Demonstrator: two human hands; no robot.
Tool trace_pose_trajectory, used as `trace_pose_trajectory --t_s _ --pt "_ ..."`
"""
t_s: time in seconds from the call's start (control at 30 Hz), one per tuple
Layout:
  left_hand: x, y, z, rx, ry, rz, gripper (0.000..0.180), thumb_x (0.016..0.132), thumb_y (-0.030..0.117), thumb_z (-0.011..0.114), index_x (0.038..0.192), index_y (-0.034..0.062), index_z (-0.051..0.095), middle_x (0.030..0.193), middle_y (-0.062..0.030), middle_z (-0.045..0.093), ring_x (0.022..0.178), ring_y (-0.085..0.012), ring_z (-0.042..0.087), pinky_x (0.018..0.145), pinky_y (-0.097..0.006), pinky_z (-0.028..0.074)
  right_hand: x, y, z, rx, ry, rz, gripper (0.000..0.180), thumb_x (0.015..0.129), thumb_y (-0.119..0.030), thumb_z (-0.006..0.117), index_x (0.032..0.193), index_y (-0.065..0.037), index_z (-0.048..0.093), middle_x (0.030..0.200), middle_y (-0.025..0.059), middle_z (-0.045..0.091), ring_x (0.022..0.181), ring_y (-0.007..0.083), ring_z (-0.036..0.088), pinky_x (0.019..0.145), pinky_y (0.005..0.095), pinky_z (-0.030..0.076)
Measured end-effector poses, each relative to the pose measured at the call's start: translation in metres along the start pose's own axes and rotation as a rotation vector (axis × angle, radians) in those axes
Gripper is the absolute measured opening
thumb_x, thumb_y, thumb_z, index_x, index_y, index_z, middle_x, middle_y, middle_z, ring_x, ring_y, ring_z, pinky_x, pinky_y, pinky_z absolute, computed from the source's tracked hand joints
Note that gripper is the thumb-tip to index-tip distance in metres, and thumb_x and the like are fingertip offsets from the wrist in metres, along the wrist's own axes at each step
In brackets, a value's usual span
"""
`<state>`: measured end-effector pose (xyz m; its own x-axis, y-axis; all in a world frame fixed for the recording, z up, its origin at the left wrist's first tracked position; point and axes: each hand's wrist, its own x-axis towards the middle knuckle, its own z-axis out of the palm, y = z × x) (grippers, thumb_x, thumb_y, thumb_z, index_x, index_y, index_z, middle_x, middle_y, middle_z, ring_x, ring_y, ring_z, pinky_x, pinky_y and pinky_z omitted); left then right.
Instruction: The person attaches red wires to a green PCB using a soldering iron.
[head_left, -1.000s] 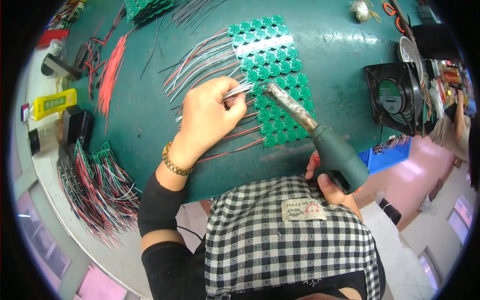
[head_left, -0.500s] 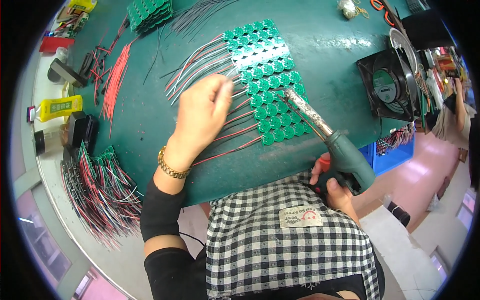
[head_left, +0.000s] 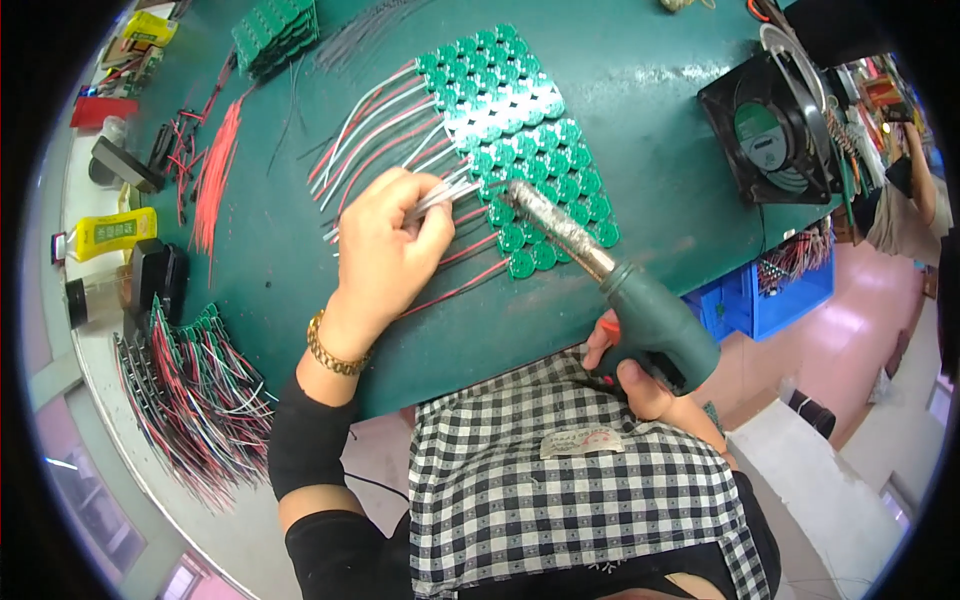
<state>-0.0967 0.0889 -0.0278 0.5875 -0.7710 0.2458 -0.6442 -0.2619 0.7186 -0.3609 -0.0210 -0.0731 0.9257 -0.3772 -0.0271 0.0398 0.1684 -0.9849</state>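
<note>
A panel of round green circuit boards (head_left: 500, 70) lies on the green bench, with red, black and white wires (head_left: 350, 150) running from its left edge. My left hand (head_left: 388, 245) is closed, thumb against fingers, on several white wires (head_left: 440, 197) at that edge. In my right hand (head_left: 640, 385) is a dark green soldering gun (head_left: 662, 325). Its scorched metal barrel points up and left, and the tip is at the board edge just beside the pinched wires. Whether the tip touches the board I cannot tell.
A black fan (head_left: 768, 135) stands at the right, above a blue bin (head_left: 790, 300). Red wires (head_left: 212, 190) and stacked green boards (head_left: 275, 35) lie at the far left. Wired boards (head_left: 195, 400) hang over the left edge, near a yellow bottle (head_left: 115, 232).
My left hand now pinches white wires at the board edge. The soldering gun has moved left, bringing its tip next to them. The whole view has shifted slightly.
</note>
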Motion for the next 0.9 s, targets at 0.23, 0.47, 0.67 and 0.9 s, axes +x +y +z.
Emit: trace_pose_trajectory --t_s 0.23,0.47,0.67,0.9 --pt "-0.003 0.0 0.001 0.04 -0.025 -0.076 0.005 0.074 0.003 0.065 0.075 0.0002 0.062 0.068 -0.0046 0.057 0.05 -0.0096 0.049 0.046 -0.023 0.038 0.003 -0.009 0.005 -0.033 0.06 0.108 0.052 0.084 -0.043 0.061 0.117 -0.005 0.049 0.088 0.0097 0.057 0.071 0.0163 0.057 0.064 0.0312 0.047" --pt "-0.002 0.001 0.002 0.041 -0.012 -0.08 0.005 0.073 0.005 0.065 0.073 0.0018 0.061 0.067 -0.0052 0.058 0.05 -0.0123 0.051 0.047 -0.025 0.041 0.003 -0.01 0.001 0.006 0.051 0.076 0.019 0.081 -0.004 0.057 0.1 -0.001 0.059 0.087 0.006 0.062 0.074 0.0142 0.061 0.069 0.0289 0.051" --pt "-0.003 -0.001 0.002 0.072 -0.002 -0.081 0.006 0.072 0.005 0.066 0.071 0.0027 0.06 0.066 -0.0057 0.057 0.049 -0.0145 0.052 0.047 -0.027 0.041 0.009 -0.012 -0.001 -0.118 0.03 0.037 0.013 0.079 -0.001 0.058 0.09 -0.002 0.062 0.082 0.0061 0.065 0.073 0.0141 0.064 0.067 0.0288 0.053" --pt "-0.002 -0.003 0.003 0.078 0.001 -0.065 0.006 0.071 0.005 0.066 0.071 0.0032 0.06 0.066 -0.0059 0.056 0.049 -0.0156 0.052 0.047 -0.028 0.041 0.0 -0.014 0.005 0.033 0.105 0.105 0.042 0.082 -0.028 0.063 0.114 -0.003 0.051 0.09 0.0091 0.059 0.074 0.0157 0.059 0.067 0.0299 0.049"
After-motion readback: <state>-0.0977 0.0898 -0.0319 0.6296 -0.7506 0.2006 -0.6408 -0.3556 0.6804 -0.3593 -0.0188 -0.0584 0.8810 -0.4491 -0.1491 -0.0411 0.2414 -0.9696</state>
